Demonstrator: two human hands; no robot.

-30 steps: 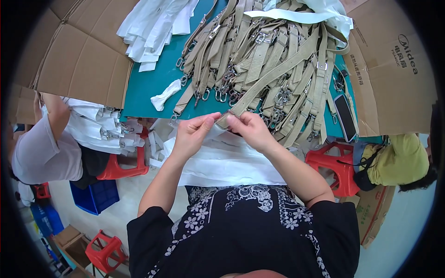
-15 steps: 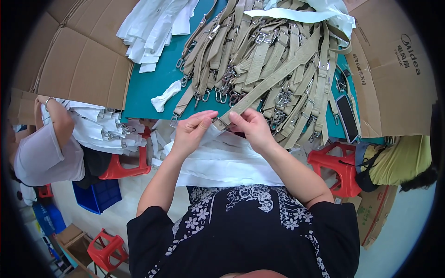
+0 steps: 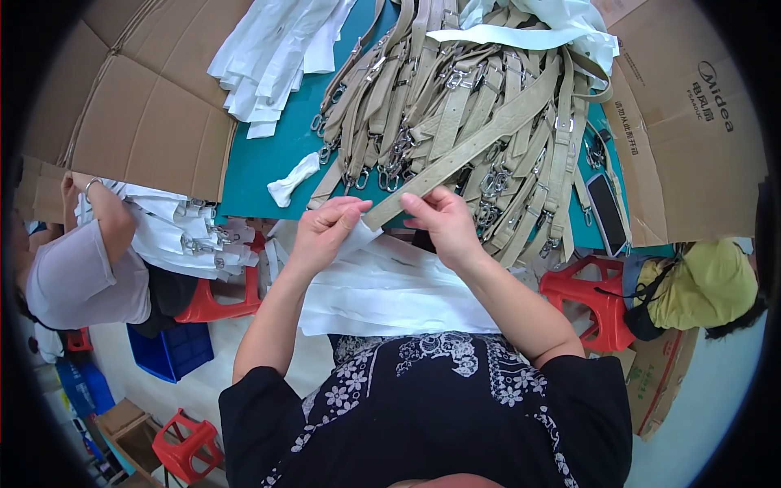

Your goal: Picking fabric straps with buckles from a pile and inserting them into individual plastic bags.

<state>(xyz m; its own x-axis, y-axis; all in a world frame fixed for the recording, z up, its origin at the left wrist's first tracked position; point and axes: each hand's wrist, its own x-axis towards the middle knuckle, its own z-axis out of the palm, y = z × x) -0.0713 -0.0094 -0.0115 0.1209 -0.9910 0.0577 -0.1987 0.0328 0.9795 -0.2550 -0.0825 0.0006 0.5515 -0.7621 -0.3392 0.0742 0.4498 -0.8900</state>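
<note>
Two hands meet in the middle of the frame on one beige strap point(image 3: 480, 138); the left hand point(image 3: 325, 232) pinches a white paper sheet point(image 3: 382, 285) just beside the strap's lower end, and the right hand point(image 3: 443, 220) pinches that end from above, fingers curled. The strap runs from there up to the upper right, lying across a big heap of similar beige straps with metal clasps point(image 3: 439, 106) on the green table point(image 3: 268, 154); this heap looks not yet wrapped, so I judge most of the work is left. White paper strips point(image 3: 277, 49) lie in the upper left; a small white twisted piece point(image 3: 293, 179) lies alone on the green surface. At the left edge another person point(image 3: 81, 268) sits by a red stool point(image 3: 215, 305) with white wrapped bundles point(image 3: 183, 228), which seem finished pieces. A dark phone point(image 3: 606, 213) lies at the right.
</note>
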